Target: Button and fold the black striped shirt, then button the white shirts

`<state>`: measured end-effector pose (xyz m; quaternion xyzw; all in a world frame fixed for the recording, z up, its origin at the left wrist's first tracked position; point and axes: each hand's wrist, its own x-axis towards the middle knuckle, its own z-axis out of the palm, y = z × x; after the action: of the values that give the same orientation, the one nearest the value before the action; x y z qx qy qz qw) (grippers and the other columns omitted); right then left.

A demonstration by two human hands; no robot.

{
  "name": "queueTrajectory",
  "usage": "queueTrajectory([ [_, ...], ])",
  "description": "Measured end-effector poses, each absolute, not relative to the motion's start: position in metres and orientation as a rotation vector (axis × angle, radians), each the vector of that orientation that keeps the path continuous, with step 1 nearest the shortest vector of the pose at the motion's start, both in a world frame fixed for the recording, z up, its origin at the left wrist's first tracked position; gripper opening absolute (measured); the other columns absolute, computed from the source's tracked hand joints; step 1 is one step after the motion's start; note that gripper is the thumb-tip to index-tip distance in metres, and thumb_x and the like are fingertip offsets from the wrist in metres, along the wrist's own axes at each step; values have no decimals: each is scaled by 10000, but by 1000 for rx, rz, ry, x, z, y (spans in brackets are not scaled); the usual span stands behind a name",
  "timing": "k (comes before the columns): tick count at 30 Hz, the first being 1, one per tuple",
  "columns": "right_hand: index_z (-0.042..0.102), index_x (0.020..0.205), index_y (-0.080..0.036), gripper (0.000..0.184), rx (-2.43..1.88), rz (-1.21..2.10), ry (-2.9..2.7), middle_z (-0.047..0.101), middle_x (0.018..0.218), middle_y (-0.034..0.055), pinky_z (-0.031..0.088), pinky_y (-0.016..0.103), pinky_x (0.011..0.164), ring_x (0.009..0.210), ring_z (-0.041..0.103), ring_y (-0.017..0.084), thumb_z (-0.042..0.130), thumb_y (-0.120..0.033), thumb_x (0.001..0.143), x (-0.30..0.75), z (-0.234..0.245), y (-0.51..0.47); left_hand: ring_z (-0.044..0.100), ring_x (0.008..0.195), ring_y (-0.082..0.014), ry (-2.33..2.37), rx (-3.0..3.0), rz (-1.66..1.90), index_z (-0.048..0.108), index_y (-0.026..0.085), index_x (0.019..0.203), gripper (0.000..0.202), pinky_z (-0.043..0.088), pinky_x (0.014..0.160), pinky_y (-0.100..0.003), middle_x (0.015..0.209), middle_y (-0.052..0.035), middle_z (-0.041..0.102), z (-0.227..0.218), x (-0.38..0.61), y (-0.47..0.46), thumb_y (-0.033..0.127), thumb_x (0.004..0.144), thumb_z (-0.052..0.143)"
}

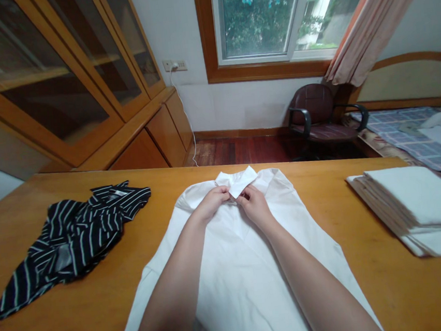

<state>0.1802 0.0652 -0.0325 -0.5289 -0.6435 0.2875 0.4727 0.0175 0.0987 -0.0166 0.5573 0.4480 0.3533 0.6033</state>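
Recorder: Surface [324, 186] is orange-brown wood, wide, running across the whole view. Room behind it: dark red plank floor [242, 150], white wall, wood-framed window [260, 16] with trees outside, pinkish curtain [370, 21] drawn to the right. Brown armchair [317, 114] under the window; bed [404, 127] with checked cover at far right.

Checker: Containers?

Recorder: One. Wooden cabinet [60, 87] along the left wall, glass doors above, closed solid doors below. Shelves show through the glass; anything on them cannot be made out. A wall socket [175, 65] with a white cable sits just beside its far end.

Checker: Items on the surface?

Recorder: Three groups, well apart. Black-and-white striped garment [75, 236] crumpled at left. Stack of folded white cloth [422, 193] at right, lying on tan sheets. White shirt [238, 268] spread flat in the middle, directly in front of the person.

Checker: Orientation of the shirt?

Recorder: Long axis runs straight away from the person. Collar [241, 180] points toward the window, near the far edge; the lower end passes out of view at the bottom. One collar tip stands up.

Checker: Hands?

Recorder: Left hand [212, 201] and right hand [254, 204] are close together, just below the collar. Fingers of each are pinched on the shirt fabric there.
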Motion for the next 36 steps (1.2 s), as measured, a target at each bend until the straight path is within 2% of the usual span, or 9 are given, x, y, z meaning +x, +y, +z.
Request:
queueTrajectory([
  [7,666,728,-185,110,-1355,694,-1532,663,798,40,455,297,685,722,576,192,603,-247,793,180,-34,67,636,747,-183,1010,1306,867,684,143,743,150,477,747,-290,774,-53,711,-16,18,98,271,665,668],
  [12,727,908,-192,164,-1342,766,-1457,745,977,86,510,356,777,866,663,253,635,-289,813,181,-31,67,657,855,-215,1055,1416,878,726,145,829,228,491,830,-324,878,-71,737,-16,15,97,338,708,725],
  [17,736,973,-199,211,-1331,785,-1382,753,1075,103,522,408,854,974,694,298,684,-282,786,182,-29,65,651,944,-222,1028,1527,923,756,155,894,258,478,910,-335,959,-82,726,-14,11,93,363,742,747],
  [23,734,935,-177,223,-1303,832,-1364,764,1010,100,526,383,818,930,698,288,703,-326,772,183,-31,67,644,896,-199,1066,1528,1039,698,164,886,237,494,857,-314,917,-49,702,-21,16,92,260,680,766],
  [36,758,945,-197,193,-1273,757,-1460,744,993,78,501,342,805,899,666,249,641,-279,816,181,-31,64,635,829,-172,1206,1797,1148,648,189,851,84,515,795,-297,858,-18,669,-28,17,94,207,771,664],
])
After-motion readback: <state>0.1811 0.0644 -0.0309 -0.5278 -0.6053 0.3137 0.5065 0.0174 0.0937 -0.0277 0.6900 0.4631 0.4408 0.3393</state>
